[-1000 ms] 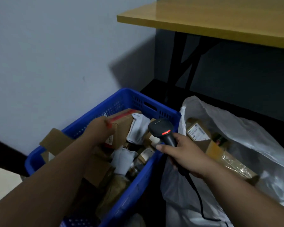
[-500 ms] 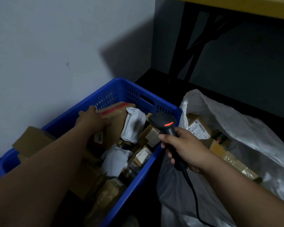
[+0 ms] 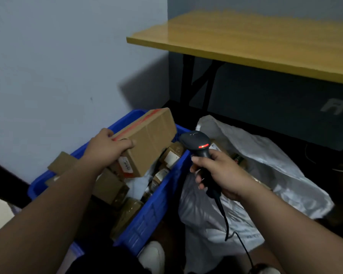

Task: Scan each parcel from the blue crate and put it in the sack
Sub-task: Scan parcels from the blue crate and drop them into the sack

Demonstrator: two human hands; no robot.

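From the head camera, the left hand (image 3: 105, 147) grips a long brown cardboard parcel (image 3: 147, 141) with a red tape stripe, held tilted over the blue crate (image 3: 147, 218), a plastic box with holes in its wall and more brown boxes and white bags inside. At 3 o'clock from the parcel, the right hand (image 3: 220, 173) holds a smooth black scanner (image 3: 197, 144) with a red light and a thin black cord hanging down. Past the scanner, at 4 o'clock, sits the crinkly white sack (image 3: 265, 163) with boxes in it, and a flat yellow tabletop (image 3: 255, 40) on black legs stands at 1 o'clock, well apart.
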